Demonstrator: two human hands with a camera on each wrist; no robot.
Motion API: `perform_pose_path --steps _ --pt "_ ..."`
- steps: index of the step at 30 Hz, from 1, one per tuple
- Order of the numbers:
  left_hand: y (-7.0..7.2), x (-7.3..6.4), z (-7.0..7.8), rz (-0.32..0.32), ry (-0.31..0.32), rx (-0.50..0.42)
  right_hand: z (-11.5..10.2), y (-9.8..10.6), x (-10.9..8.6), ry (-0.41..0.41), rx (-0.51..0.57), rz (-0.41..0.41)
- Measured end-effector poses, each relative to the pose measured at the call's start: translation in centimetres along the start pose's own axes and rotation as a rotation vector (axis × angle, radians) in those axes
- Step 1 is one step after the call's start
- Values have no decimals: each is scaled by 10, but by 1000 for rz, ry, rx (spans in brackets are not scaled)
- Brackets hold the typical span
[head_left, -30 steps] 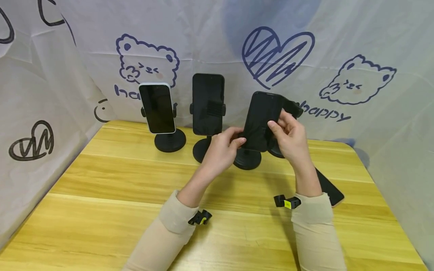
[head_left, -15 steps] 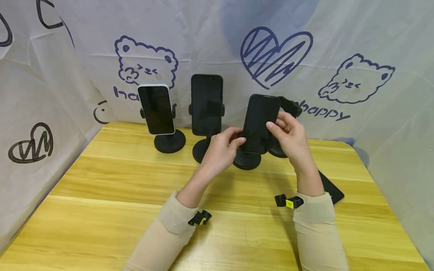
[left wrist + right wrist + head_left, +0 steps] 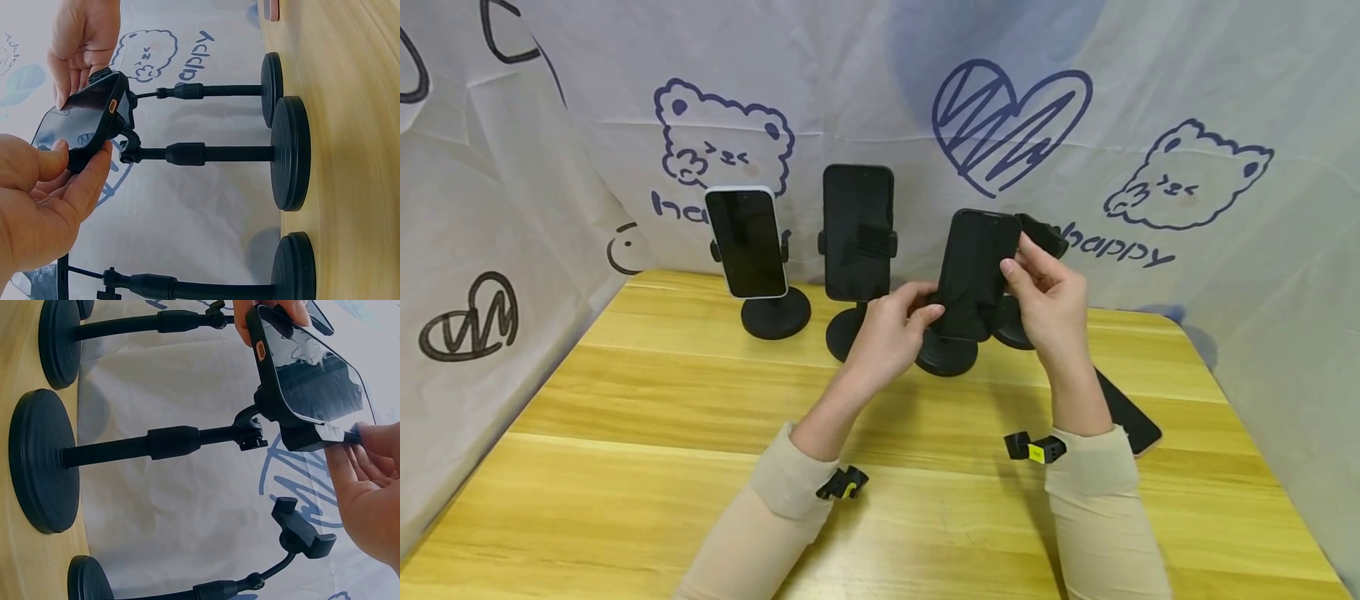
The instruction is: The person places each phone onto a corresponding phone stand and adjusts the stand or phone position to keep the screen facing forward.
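Note:
A black phone (image 3: 973,267) stands upright, slightly tilted, at a black phone stand (image 3: 169,442). My left hand (image 3: 891,333) grips the phone's lower left edge, thumb at the front and fingers behind. My right hand (image 3: 1051,304) is at the opposite long edge, where thumb and fingers pinch the stand's clamp (image 3: 306,434) beside the phone. In the left wrist view, the phone's case (image 3: 107,119) shows an orange side button. Part of the clamp behind the phone is hidden.
To the left, a white-edged phone (image 3: 747,242) and another black phone (image 3: 859,225) sit in stands. Behind my right hand is a stand with a bare clamp (image 3: 303,534). Another phone (image 3: 1131,417) lies on the wooden table (image 3: 700,417), partly behind my right forearm.
The phone has come down slightly in its stand. My right hand first followed it, then shifted up and outward along its right edge. My left hand has kept its place.

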State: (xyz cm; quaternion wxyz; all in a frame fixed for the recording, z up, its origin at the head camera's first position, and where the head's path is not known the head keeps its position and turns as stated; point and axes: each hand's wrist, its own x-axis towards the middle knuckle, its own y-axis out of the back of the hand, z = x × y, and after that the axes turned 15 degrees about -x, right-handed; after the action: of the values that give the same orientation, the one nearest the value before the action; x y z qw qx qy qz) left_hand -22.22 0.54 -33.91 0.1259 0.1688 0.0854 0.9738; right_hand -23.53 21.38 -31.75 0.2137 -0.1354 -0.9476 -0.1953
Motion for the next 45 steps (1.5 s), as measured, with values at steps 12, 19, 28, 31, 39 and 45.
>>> perform_pose_path --steps 12,19,28,31,39,45 --pt "1 0 -1 -2 -4 0 2 2 -2 5 -70 -15" --pt "1 0 -1 1 -5 4 5 1 -4 25 -76 -36" --pt "0 0 -1 -1 -2 5 7 4 -7 18 -92 -50" --pt "0 0 -1 1 -1 7 6 5 -8 22 -116 -53" --pt "0 0 0 6 1 6 4 7 -10 28 -243 -82" --pt "1 0 0 5 12 5 1 11 -11 24 -304 -127"
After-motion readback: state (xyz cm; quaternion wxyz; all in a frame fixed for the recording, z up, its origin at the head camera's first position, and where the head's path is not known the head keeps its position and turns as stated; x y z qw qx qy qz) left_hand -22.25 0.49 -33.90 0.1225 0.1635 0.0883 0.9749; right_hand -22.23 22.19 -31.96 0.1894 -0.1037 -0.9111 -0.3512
